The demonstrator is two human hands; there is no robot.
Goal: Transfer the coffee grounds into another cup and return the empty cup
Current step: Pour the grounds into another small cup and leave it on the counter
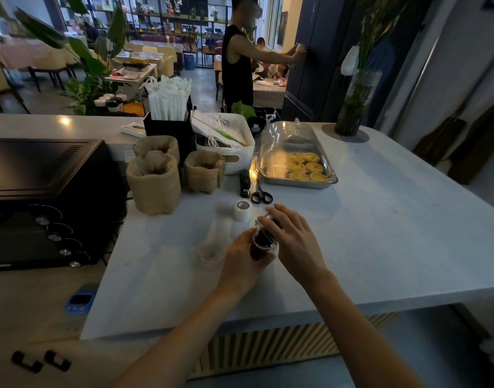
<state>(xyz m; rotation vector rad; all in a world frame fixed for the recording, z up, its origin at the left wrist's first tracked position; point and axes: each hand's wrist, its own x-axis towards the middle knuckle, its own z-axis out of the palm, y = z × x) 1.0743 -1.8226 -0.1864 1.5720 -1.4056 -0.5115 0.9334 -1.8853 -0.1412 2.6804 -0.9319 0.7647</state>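
Observation:
Two small clear cups meet at the middle of the pale counter (380, 233). My left hand (241, 263) wraps the lower cup (257, 252), which stands upright and looks dark with coffee grounds. My right hand (292, 236) grips the upper cup (265, 233), tipped steeply with its mouth over the lower cup's rim; dark grounds show inside it. A third clear cup (211, 254) stands by itself just left of my left hand, with a trace of dark residue at its bottom.
A white tape roll (243, 210), scissors (261, 194) and a stapler (244, 182) lie just behind the cups. Further back are cardboard cup-holder stacks (154, 183), a covered tray of egg tarts (296, 158) and a black oven (44, 203) at left. A person stands beyond the counter.

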